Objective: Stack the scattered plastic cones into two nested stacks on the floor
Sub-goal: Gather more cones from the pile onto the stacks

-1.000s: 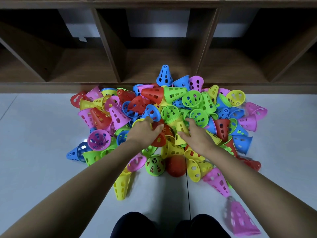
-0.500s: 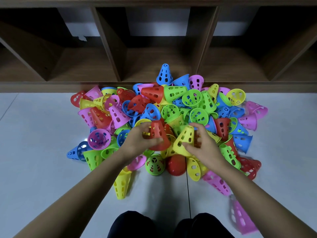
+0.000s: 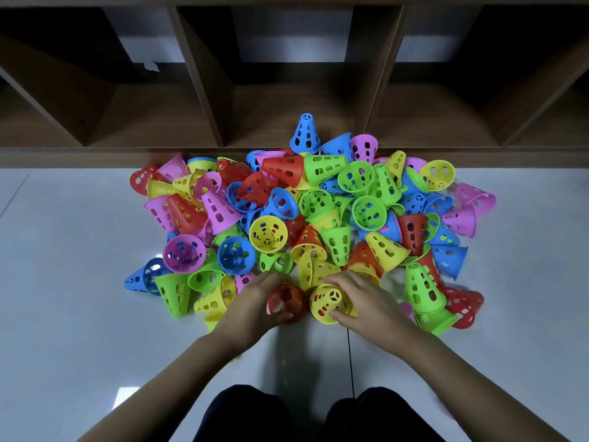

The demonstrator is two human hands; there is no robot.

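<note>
The left hand (image 3: pixel 251 303) grasps a red cone (image 3: pixel 287 298), the right hand (image 3: pixel 366 301) a yellow cone (image 3: pixel 326 301). Both have come down from the pile (image 3: pixel 318 202) to the floor (image 3: pixel 79 282), apparently starting two stacks.

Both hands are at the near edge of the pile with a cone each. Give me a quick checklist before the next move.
1. The left hand grips the red cone: ok.
2. The right hand grips the yellow cone: ok.
3. The yellow cone is tip-up, spoked tip facing the camera: ok.
4. The red cone's orientation: cannot tell, it is blurred.
5. Either cone's rim seated on the floor: cannot tell, the hands hide the rims.
6. Bare floor beside the pile for two stacks: ok.
</note>
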